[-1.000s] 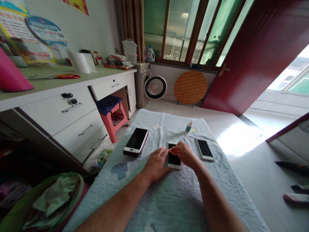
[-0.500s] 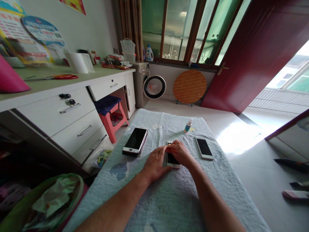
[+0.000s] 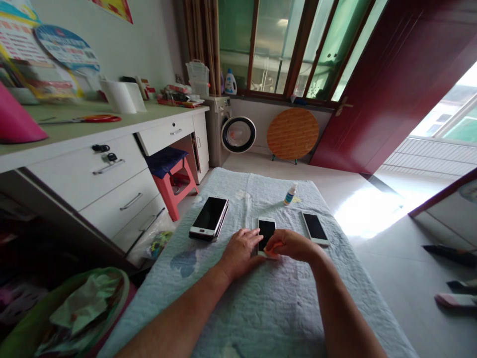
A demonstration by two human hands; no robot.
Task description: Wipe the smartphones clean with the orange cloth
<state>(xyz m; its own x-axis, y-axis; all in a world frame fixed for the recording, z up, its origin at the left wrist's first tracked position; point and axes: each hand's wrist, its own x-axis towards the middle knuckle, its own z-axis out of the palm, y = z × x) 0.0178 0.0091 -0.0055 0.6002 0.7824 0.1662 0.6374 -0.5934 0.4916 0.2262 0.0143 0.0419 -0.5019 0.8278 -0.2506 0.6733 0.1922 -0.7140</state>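
A white smartphone (image 3: 267, 229) with a dark screen lies face up on the quilted cloth. My left hand (image 3: 240, 252) steadies it from the left, fingers on its edge and thumb by the bottom end. Pinched in my right hand (image 3: 292, 244) is a small orange cloth (image 3: 274, 248), pressed on the phone's lower end. Part of the screen is hidden under that hand. To the right lies another white smartphone (image 3: 315, 228). A larger white phone (image 3: 209, 217) rests on a dark item at the left. A small spray bottle (image 3: 290, 194) stands upright beyond my hands.
The light blue quilted cloth (image 3: 238, 194) covers the work surface. At the left are a white desk (image 3: 122, 174), a pink stool (image 3: 170, 194) and a lined waste bin (image 3: 124, 283). A washing machine (image 3: 216, 134) with an open door and a round wooden tabletop (image 3: 292, 133) stand behind.
My right hand has slid from the phone's top end down to its bottom end with the orange cloth, uncovering the upper screen. My left hand stays nearly in place.
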